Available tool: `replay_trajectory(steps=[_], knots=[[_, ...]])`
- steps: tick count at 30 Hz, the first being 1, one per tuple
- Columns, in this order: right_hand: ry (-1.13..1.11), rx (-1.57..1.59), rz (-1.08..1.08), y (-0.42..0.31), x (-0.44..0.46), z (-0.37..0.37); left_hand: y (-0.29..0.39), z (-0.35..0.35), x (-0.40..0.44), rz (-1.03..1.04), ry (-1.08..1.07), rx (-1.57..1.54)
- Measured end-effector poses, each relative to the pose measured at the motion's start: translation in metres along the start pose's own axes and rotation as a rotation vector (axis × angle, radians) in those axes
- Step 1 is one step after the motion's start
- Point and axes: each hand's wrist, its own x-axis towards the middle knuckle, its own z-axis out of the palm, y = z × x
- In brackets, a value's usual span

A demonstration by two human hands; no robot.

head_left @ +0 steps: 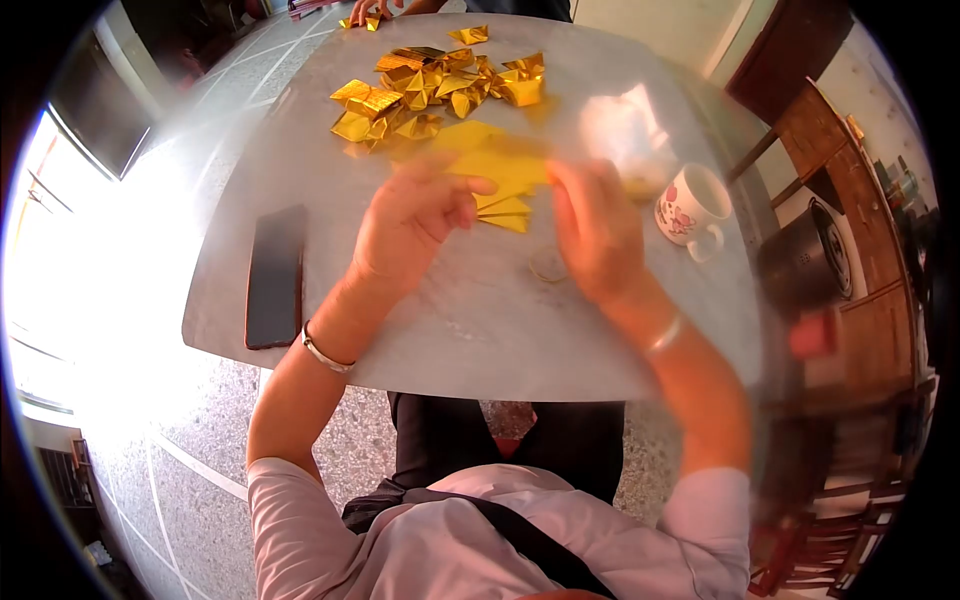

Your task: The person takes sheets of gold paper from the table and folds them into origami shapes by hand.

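My left hand (415,222) is over the middle of the table, its fingers curled loosely and partly apart, with nothing seen in it. To its right, my right hand (597,225) pinches the edge of a yellow sheet (510,160), which is blurred by motion. Below that sheet lie fanned yellow papers (505,212), between my two hands. Beyond them sits a heap of folded shiny gold paper pieces (440,82). A thin ring-shaped band (546,268) lies on the table near my right wrist.
A dark phone (275,278) lies at the left of the grey table (480,350). On the right are a white patterned mug (690,208) and a crumpled white plastic bag (628,135). Another person's hand (368,12) touches small gold pieces at the far edge.
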Motion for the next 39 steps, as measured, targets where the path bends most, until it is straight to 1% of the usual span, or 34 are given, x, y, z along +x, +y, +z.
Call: replay_trajectory(steps=[1, 4, 6, 9, 12, 15, 18, 21, 24, 28, 30, 33, 39], knots=[[0.01, -0.001, -0.028, -0.001, 0.002, -0.001, 0.001, -0.002, 0.001, -0.014, -0.025, -0.099], [0.019, -0.013, -0.119, -0.003, 0.004, -0.007, 0.003, -0.007, 0.002, -0.047, -0.076, -0.23], [-0.003, -0.025, -0.184, -0.002, 0.005, -0.01, 0.001, -0.01, 0.002, -0.027, -0.075, -0.173], [0.054, 0.106, -0.137, 0.002, 0.003, -0.003, 0.0, -0.014, 0.002, -0.012, -0.07, -0.166], [0.06, 0.606, 0.344, -0.014, 0.007, -0.007, 0.002, -0.014, 0.002, -0.008, -0.063, -0.188], [0.117, 1.156, 0.828, -0.008, 0.01, -0.009, 0.003, -0.016, 0.003, -0.001, -0.058, -0.173], [-0.117, 1.301, 1.008, 0.006, 0.011, -0.016, 0.002, -0.016, 0.004, -0.001, -0.061, -0.152], [-0.197, 1.357, 1.111, 0.007, 0.01, -0.016, 0.002, -0.014, 0.002, 0.009, -0.071, -0.127], [-0.138, 1.49, 1.12, 0.008, 0.009, -0.016, 0.005, -0.012, 0.001, 0.007, -0.045, -0.113], [-0.1, 1.594, 1.099, 0.013, 0.006, -0.015, 0.006, -0.008, 0.0, -0.025, -0.023, -0.106], [-0.091, 1.632, 1.09, 0.014, 0.007, -0.016, 0.006, -0.007, 0.001, -0.037, -0.014, -0.107], [-0.073, 1.587, 1.071, 0.009, 0.013, -0.018, 0.007, -0.007, 0.001, -0.051, -0.026, -0.112], [-0.175, 1.65, 1.07, 0.013, 0.011, -0.019, 0.006, -0.014, 0.0, -0.059, -0.067, -0.13]])
